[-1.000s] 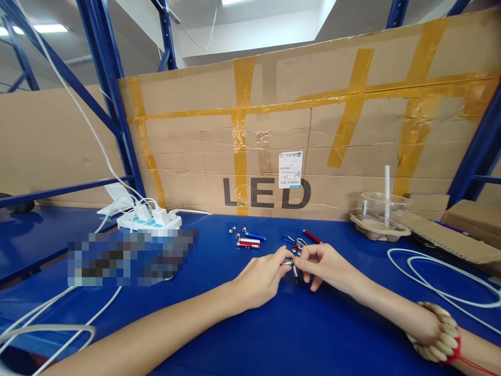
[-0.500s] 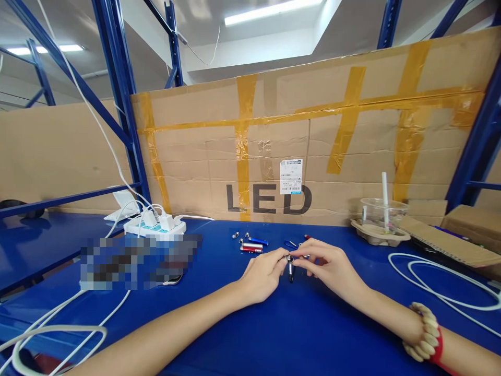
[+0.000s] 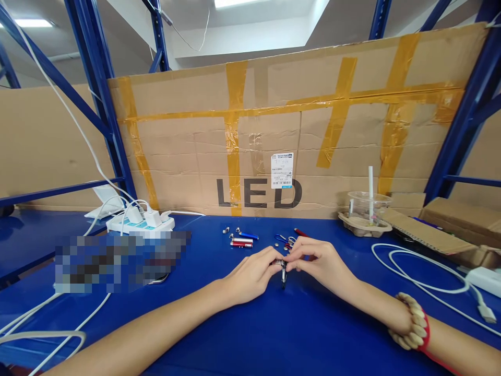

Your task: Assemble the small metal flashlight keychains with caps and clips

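Note:
Above the middle of the blue table, my left hand (image 3: 252, 275) pinches the upper end of a small black-and-silver keychain cylinder (image 3: 284, 278), which hangs downward. My right hand (image 3: 324, 262) is closed at the same upper end, thumb and forefinger meeting the left fingertips; the tiny part between them is mostly hidden. Beyond my hands lie a red small cylinder (image 3: 241, 244), a silver one (image 3: 242, 239) and a blue one (image 3: 249, 236), with small metal clasps (image 3: 226, 230) near them. A blue clip (image 3: 280, 238), metal rings (image 3: 290, 241) and a dark red cylinder (image 3: 300, 232) lie behind my right hand.
A white power strip (image 3: 139, 226) with plugs and cables stands at the back left, by a blurred-out patch. At right are a clear plastic cup (image 3: 358, 206) with a straw in a carton holder, a coiled white cable (image 3: 422, 277) and cardboard (image 3: 430, 230). A cardboard wall (image 3: 188, 156) closes the back.
The view has turned slightly right, so everything sits further left. My right fingertips have drawn closer to the left ones at the cylinder's top; both hands keep their pinch.

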Demonstrator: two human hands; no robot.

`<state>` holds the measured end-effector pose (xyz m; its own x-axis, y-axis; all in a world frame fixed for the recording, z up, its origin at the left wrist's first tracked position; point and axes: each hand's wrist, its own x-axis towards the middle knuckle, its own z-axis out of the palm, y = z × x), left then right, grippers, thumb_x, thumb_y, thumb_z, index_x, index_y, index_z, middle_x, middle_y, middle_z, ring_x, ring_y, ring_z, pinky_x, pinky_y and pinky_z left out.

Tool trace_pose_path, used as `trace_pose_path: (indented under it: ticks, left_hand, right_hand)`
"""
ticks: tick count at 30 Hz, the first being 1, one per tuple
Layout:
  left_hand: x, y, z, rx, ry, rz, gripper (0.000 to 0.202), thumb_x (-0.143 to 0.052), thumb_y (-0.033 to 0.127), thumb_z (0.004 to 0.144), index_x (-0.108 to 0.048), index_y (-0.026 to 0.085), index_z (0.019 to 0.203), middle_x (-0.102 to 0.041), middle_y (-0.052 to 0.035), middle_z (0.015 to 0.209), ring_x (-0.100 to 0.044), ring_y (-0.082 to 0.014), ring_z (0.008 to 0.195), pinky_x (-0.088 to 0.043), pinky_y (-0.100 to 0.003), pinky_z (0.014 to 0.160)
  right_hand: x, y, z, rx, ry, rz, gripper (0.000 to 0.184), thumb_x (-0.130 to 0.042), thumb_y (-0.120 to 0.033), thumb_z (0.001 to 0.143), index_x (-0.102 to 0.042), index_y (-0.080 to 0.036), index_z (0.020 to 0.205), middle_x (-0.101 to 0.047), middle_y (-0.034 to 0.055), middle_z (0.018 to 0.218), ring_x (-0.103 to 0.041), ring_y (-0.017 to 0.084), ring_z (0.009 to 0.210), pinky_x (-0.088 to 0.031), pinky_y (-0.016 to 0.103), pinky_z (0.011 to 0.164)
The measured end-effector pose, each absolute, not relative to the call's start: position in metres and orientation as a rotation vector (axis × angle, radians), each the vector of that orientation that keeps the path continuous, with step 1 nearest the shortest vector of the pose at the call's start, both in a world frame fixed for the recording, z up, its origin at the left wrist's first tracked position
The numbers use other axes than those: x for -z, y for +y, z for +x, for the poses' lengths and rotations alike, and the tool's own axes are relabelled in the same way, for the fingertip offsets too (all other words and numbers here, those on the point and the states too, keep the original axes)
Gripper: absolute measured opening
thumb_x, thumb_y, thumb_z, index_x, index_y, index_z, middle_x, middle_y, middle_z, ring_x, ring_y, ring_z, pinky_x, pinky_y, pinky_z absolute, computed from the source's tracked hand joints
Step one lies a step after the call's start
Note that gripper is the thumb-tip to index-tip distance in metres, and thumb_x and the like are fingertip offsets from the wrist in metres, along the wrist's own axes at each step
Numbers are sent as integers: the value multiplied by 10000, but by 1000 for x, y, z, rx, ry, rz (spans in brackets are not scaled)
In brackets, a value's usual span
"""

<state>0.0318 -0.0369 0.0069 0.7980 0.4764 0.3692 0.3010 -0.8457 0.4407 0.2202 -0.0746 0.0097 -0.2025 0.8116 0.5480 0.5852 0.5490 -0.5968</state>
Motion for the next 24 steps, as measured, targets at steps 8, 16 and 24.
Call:
trace_pose_path:
  ticks: [8,16,24]
  left_hand:
    - [-4,-35,33,-710,561,2552,163,-325,207,889,-466,201,970,-557,-30,969,-540,-144,848,-420,-249,726]
    - [-6,-37,34,-734,611,2533,161,-345,197,880,-468,198,984,-561,-33,965,-545,-144,851,-425,-257,735]
    - [-7,-37,35,-766,633,2577,193,-338,208,885,-486,206,1009,-557,-31,963,-537,-139,842,-427,-253,753]
  right_hand:
    - [-12,-77,216,-399,-1786,-1260,204,-707,-385,623,-681,-183,617,-612,26,660,-567,140,583,-449,256,542]
    - [-10,-74,210,-849,-1567,-1335,284,-707,-419,578,-646,-147,631,-544,-3,520,-515,96,461,-381,172,348]
    - [-7,-69,211,-953,-1488,-1362,337,-730,-440,532,-583,-147,611,-515,-28,457,-495,78,424,-374,157,338]
